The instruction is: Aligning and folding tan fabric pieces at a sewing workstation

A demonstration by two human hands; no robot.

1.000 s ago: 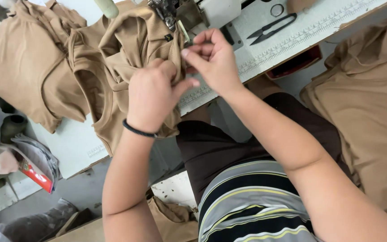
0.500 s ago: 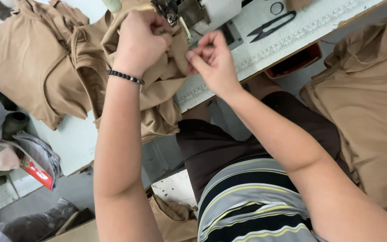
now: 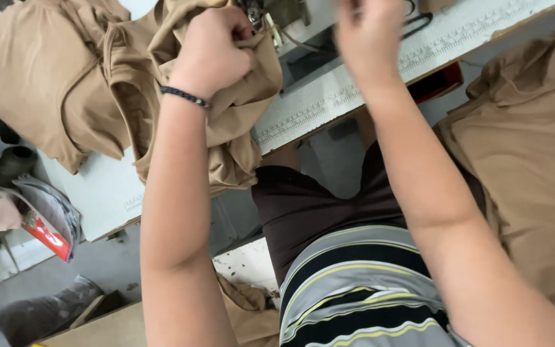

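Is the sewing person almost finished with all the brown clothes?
Hard to say. A tan heap lies on the table's left side. The left hand bunches a tan garment by the sewing machine; the right hand is raised and blurred. Another tan stack lies at right.

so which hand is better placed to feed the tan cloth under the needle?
Left. The left hand already grips the tan cloth beside the sewing machine; the right hand is blurred, above the table, off the cloth.
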